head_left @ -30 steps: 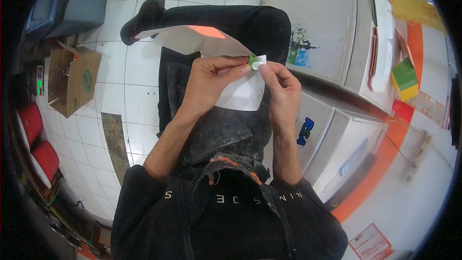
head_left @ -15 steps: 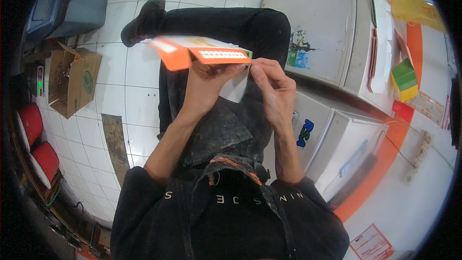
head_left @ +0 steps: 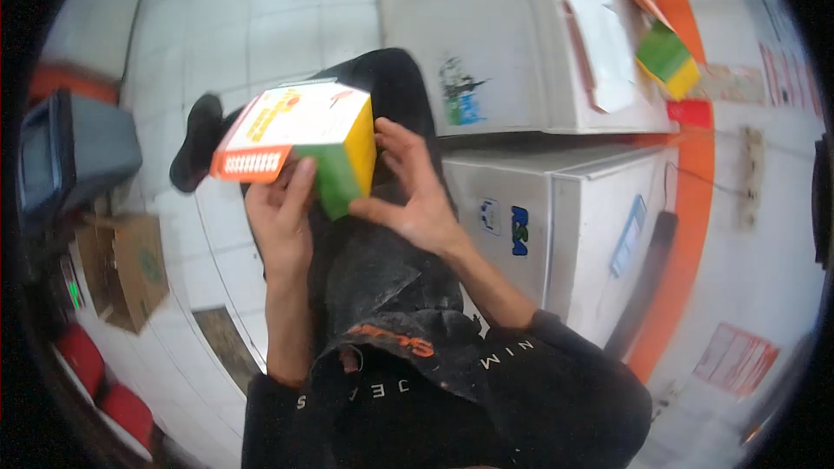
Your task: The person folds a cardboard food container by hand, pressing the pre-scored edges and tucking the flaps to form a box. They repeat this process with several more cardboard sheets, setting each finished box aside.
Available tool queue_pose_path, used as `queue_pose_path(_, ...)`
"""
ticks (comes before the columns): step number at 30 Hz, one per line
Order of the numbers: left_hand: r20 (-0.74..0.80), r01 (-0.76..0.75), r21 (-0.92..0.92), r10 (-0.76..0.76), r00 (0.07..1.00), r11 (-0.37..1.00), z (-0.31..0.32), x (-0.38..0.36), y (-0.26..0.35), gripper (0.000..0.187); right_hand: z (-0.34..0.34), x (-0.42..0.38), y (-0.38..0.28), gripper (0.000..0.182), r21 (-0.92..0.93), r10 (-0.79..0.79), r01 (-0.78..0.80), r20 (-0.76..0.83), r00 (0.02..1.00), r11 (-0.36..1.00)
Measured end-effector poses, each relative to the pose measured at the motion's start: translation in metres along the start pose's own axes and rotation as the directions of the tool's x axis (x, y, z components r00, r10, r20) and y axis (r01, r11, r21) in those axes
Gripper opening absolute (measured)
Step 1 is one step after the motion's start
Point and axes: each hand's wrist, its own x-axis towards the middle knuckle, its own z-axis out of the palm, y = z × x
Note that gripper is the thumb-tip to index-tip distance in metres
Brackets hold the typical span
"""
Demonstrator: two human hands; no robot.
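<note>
A folding cardboard food box (head_left: 300, 117) is held over my lap. Its upper panel is white with yellow and orange lettering, one end is yellow and one side green. An orange flap with white marks sticks out at the left. My left hand (head_left: 282, 221) grips the box by its near side, thumb on the outside and fingers partly hidden under the flap. My right hand (head_left: 415, 195) cups the yellow end, with the thumb at the lower corner and the fingers curved along the far edge. The inside of the box is hidden.
White appliances (head_left: 512, 208) stand close on my right. Flat white card pieces (head_left: 595, 35) and another green-and-yellow box (head_left: 667, 61) lie on the upper one. On the left are an open brown carton (head_left: 139, 269), a grey bin (head_left: 95, 148) and red seats (head_left: 126, 408).
The flat-looking carton has turned and now shows as a box with yellow and green sides. My right hand moved from pinching its edge to cupping the end. The view has shifted right.
</note>
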Motion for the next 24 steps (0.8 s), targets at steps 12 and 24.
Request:
queue_pose_path(12, 0.350, -0.161, 0.011, 0.147, 0.925, 0.987, 0.038, 0.009, 0.015, 0.024, -0.106, 0.002, -0.086, 0.124, -0.033, -0.297, 0.341, -0.574, 0.763, 0.939)
queue_pose_path(24, 0.067, -0.041, 0.089, 0.035, 0.997, 0.995, -0.014, 0.010, 0.008, 0.023, -0.411, 0.005, -0.098, 0.095, -0.828, -0.804, -0.047, -0.555, 0.213, 0.558)
